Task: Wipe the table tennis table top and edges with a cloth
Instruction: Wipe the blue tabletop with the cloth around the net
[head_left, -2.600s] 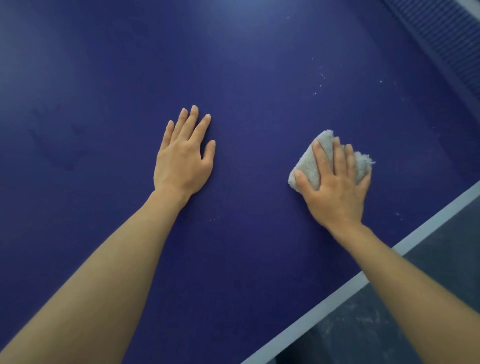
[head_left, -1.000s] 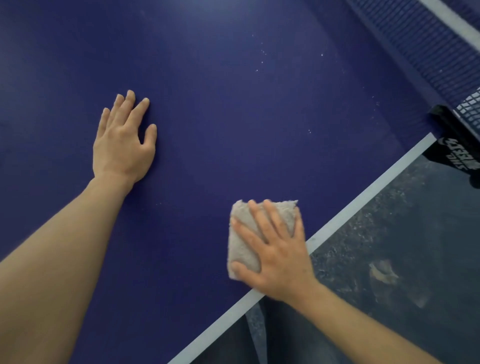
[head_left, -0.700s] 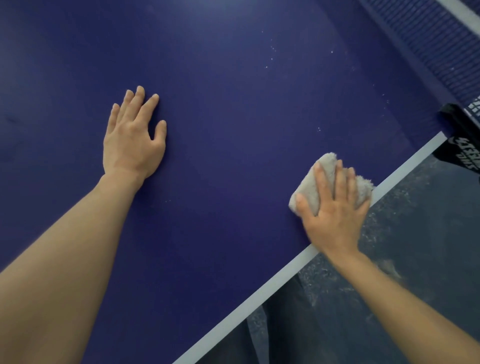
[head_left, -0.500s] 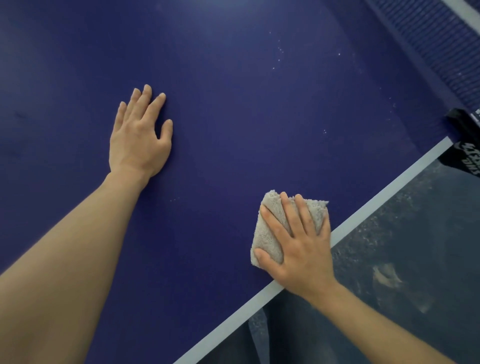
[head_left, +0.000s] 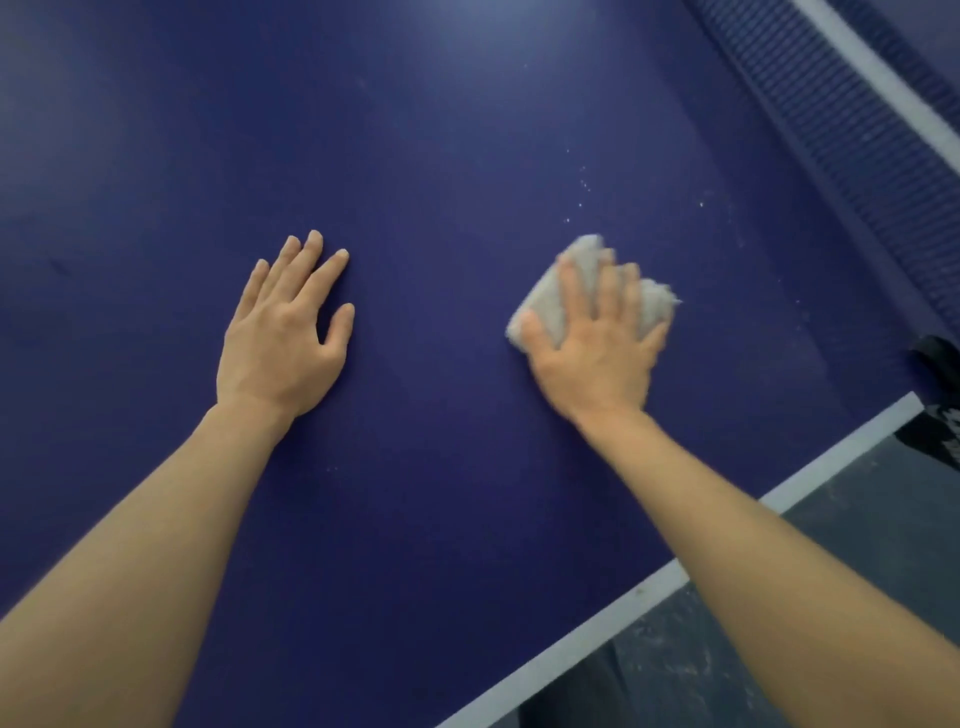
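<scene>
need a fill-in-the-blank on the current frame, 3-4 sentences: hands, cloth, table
1. The right hand presses a grey ____ onto the table.
2. The left hand lies flat on the table and holds ____.
3. White specks lie on the table between the cloth and the ____.
4. The line along the table's edge is ____ in colour.

Missing words: cloth; nothing; net; white

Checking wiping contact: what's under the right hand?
A folded grey cloth lies under the right hand, pressed flat on the blue table top. The cloth's middle and the surface beneath are covered.
</scene>
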